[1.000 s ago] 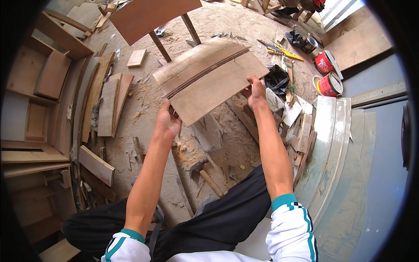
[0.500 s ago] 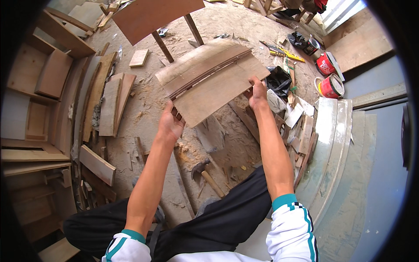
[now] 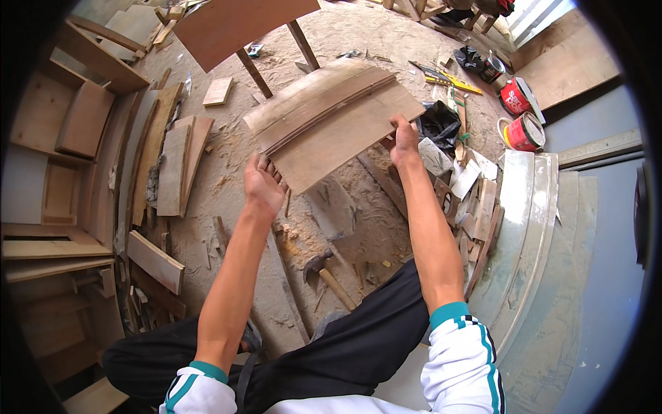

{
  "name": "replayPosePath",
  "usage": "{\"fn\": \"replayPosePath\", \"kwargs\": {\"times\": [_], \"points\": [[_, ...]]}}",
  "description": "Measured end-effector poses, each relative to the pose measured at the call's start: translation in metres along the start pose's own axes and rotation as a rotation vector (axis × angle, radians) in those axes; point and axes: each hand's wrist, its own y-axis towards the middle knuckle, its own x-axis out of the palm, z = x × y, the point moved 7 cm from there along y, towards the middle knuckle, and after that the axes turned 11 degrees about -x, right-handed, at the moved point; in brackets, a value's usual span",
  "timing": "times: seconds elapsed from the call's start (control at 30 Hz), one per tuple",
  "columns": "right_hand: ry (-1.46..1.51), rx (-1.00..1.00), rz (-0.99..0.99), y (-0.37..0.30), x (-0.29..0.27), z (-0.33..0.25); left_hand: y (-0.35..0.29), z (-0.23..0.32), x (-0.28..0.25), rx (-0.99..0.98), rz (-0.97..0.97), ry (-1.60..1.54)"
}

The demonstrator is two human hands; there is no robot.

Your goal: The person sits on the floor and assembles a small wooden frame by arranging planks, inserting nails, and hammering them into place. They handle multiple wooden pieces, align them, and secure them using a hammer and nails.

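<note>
A stack of thin plywood boards is in front of me, tilted and overlapping in steps. At its left edge my left hand is closed, with the fingers curled and partly hidden. My right hand grips the near right corner, thumb on top and the other fingers underneath. A narrow strip of wood runs across the stack between the pale far board and the near one. Below, a hammer with a wooden handle lies on the dusty ground, close to my leg.
A brown panel on legs stands beyond the boards. Wood offcuts and open wooden cabinets line the left. To the right are a black plastic bag, red paint cans, a yellow level and glass sheets.
My left hand has shifted up and left along the stack's edge, its fingers now curled there. The gap beside the wood strip looks narrower. My right hand keeps its corner.
</note>
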Motion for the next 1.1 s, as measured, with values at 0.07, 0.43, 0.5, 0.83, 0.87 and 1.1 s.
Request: {"fn": "replayPosePath", "kwargs": {"times": [0.07, 0.43, 0.5, 0.83, 0.87, 1.1], "points": [[-0.012, -0.01, 0.004, 0.0, 0.0, -0.002, 0.002, 0.001, 0.0, 0.002, 0.0, 0.023], [0.029, -0.009, -0.019, -0.003, 0.01, 0.0, 0.02, 0.008, -0.025, 0.055, 0.112, 0.15], [0.008, -0.033, -0.021, 0.01, -0.005, 0.0, 0.016, 0.006, -0.009, 0.038, 0.097, 0.147], [0.035, -0.023, -0.058, 0.007, 0.004, -0.003, 0.013, 0.01, -0.007, 0.055, 0.154, 0.199], [0.021, -0.051, -0.02, 0.014, -0.003, -0.002, 0.014, 0.009, -0.004, 0.055, 0.147, 0.197], [-0.076, -0.215, 0.094, 0.062, -0.024, -0.032, 0.012, 0.013, -0.004, 0.054, 0.194, 0.077]]}}
